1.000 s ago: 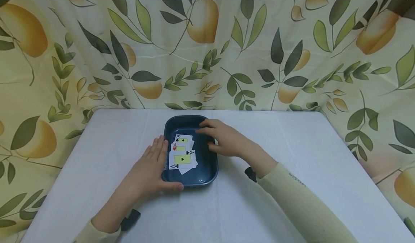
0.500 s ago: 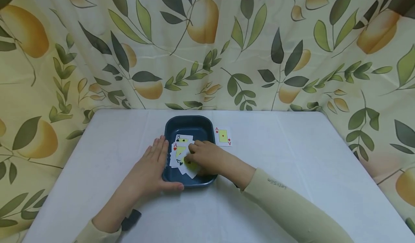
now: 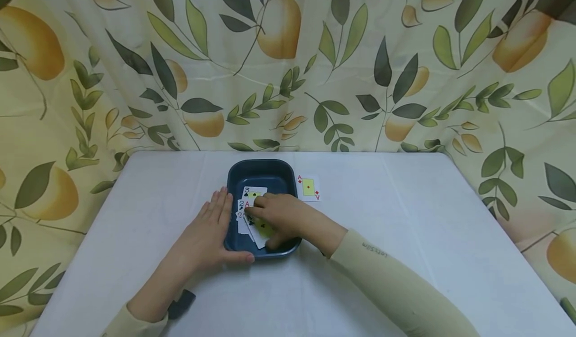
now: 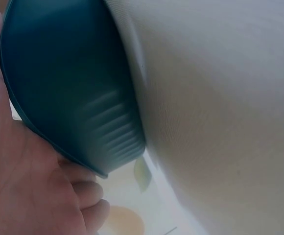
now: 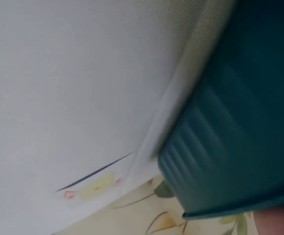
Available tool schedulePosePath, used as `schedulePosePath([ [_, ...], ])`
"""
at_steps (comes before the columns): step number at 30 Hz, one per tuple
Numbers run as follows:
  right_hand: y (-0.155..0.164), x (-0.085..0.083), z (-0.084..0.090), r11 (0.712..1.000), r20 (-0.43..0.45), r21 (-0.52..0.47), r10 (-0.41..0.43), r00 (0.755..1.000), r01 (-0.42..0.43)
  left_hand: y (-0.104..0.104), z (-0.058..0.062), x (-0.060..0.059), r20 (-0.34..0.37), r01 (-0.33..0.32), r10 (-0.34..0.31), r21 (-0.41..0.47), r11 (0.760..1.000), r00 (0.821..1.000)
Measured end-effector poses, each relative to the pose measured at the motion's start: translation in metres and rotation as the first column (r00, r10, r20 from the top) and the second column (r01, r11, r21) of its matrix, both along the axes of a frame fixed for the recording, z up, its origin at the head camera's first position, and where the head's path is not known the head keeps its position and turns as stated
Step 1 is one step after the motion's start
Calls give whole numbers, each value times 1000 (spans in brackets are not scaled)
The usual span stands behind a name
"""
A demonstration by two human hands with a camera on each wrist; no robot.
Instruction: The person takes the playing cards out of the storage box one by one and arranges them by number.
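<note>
In the head view, a dark blue tray point(image 3: 283, 172) stands on the table with several playing cards point(image 3: 254, 190) lying overlapped inside. My left hand point(image 3: 204, 234) rests along the tray's left rim, fingers straight, the thumb at its near edge. Reaching over the right rim, my right hand point(image 3: 285, 219) pinches a slanted playing card point(image 3: 258, 236) between its fingers and thumb; the hand hides part of that card. An ace of diamonds point(image 3: 308, 188) lies face up on the table just right of the tray. From the left wrist, the tray's ribbed outer wall point(image 4: 105, 122) shows beside the palm.
A white cloth point(image 3: 382, 257) covers the table. Behind it hangs a curtain point(image 3: 315, 77) patterned with fruit and leaves. In the right wrist view, the tray's side point(image 5: 220, 132) stands close to the wrist.
My right hand has left the ace of diamonds on the table right of the tray and moved in onto the cards. The ace of clubs is now slanted, uncovering twos. My left hand stays put.
</note>
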State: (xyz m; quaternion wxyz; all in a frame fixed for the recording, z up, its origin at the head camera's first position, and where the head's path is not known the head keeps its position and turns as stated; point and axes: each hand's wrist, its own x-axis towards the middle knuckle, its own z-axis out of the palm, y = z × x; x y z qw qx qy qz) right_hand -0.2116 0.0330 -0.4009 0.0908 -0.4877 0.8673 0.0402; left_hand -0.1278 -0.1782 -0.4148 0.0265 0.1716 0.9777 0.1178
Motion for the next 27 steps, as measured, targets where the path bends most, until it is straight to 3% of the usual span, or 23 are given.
schedulePosePath([
  [6, 12, -2, 8, 992, 1, -122, -35, 999, 35, 0, 0, 0, 1, 0, 0, 10, 1000, 1000],
  [14, 36, -7, 29, 954, 10, -271, -127, 992, 125, 1, 0, 1, 5, -8, 8, 8, 1000, 1000],
  [20, 56, -18, 41, 932, 34, -294, -213, 977, 213, 1, 0, 1, 14, -24, 23, 10, 1000, 1000],
  [27, 82, -35, 37, 918, 37, -258, -303, 952, 302, 1, -2, 1, 7, -26, 26, 18, 999, 1000],
])
